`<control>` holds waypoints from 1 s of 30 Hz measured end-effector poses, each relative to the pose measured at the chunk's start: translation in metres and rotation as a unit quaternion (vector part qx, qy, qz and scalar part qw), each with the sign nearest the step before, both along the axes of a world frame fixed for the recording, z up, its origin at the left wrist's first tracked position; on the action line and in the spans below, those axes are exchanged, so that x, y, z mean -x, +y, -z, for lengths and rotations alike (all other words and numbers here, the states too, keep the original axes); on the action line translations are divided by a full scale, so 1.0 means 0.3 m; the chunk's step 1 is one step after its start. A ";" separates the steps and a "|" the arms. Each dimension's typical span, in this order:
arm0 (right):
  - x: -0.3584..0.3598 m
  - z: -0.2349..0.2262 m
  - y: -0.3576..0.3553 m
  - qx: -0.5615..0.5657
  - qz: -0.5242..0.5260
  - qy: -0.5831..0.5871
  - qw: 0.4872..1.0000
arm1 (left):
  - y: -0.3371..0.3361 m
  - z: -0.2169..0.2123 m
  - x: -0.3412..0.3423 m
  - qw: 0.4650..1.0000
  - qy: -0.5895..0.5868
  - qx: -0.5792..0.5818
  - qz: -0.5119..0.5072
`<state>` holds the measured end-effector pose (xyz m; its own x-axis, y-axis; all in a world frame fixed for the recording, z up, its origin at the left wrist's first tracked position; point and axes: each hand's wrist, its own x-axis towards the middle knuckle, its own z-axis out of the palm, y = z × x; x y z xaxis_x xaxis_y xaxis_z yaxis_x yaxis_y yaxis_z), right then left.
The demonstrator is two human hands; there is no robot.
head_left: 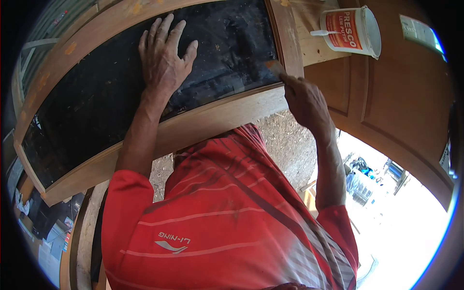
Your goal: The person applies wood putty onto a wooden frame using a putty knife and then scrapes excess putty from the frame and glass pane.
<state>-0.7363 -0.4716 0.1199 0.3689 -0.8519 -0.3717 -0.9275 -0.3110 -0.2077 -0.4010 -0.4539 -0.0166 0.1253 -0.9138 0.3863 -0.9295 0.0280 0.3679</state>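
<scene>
Left hand (164, 58) lies flat, fingers spread, palm down on the dark glass pane (111, 96) of a wooden frame (212, 121). Nothing is gripped; the open palm looks to be there to brace the panel and keep it from shifting under pressure from the other side.

Right hand (304, 99) is closed around a small flat tool, a putty knife (275, 67) by its shape, with an orange-brown smear on the blade. The blade tip sits at the lower right corner of the pane, right where glass meets the inner edge of the frame. The tool is held at a low slant, which would suit pressing filler into that joint.

The two hands are well apart, one mid-pane, one at the corner.

Frame carries several orange-brown patches along its upper rail (72, 48), same colour as the smear on the blade.

White tub (353, 31) with an orange label lies tipped on a wooden board (309, 38) beyond the frame's right stile, mouth facing right, with a white spoon-like handle just beside it. It is near the working hand, within easy reach.

Panelled wooden door (386, 101) on the right. Sawdust-strewn floor (285, 140) below the frame.
</scene>
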 end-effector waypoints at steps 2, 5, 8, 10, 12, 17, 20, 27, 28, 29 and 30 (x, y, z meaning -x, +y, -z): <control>-0.006 -0.006 0.014 0.006 -0.009 0.003 1.000 | 0.006 0.003 0.004 1.000 0.010 0.004 0.009; -0.017 -0.007 0.021 0.022 0.001 0.016 1.000 | 0.000 -0.007 0.006 1.000 0.003 0.001 0.004; -0.051 0.015 -0.020 0.019 0.015 0.007 1.000 | 0.009 -0.005 0.006 1.000 -0.004 0.002 0.003; -0.026 0.012 0.016 0.018 0.008 -0.006 1.000 | 0.008 0.004 0.002 1.000 0.008 0.007 0.012; -0.013 0.006 0.048 0.009 0.039 0.002 0.999 | 0.002 0.001 0.012 1.000 0.014 0.003 0.014; -0.038 0.024 -0.019 0.019 0.015 -0.017 1.000 | 0.007 0.001 0.005 1.000 0.001 0.010 0.009; -0.004 0.013 0.045 0.010 0.020 -0.005 1.000 | -0.010 0.000 0.006 1.000 0.003 0.005 0.000; -0.018 0.041 0.030 0.026 0.012 -0.034 0.999 | 0.004 -0.002 0.006 1.000 0.008 0.004 -0.003; -0.001 0.047 0.044 0.029 0.015 -0.044 0.998 | -0.004 -0.005 0.011 1.000 0.008 0.005 -0.006; -0.001 0.055 0.039 0.034 0.018 -0.036 0.999 | -0.016 -0.009 0.014 1.000 0.009 0.004 -0.007; -0.015 0.054 0.026 0.032 0.020 -0.035 0.999 | -0.014 -0.010 0.018 1.000 0.012 0.000 -0.003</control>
<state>-0.7317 -0.4638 0.1038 0.3577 -0.8873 -0.2913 -0.9232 -0.2891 -0.2531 -0.4066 -0.4580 -0.0136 0.1391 -0.9133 0.3829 -0.9208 0.0230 0.3893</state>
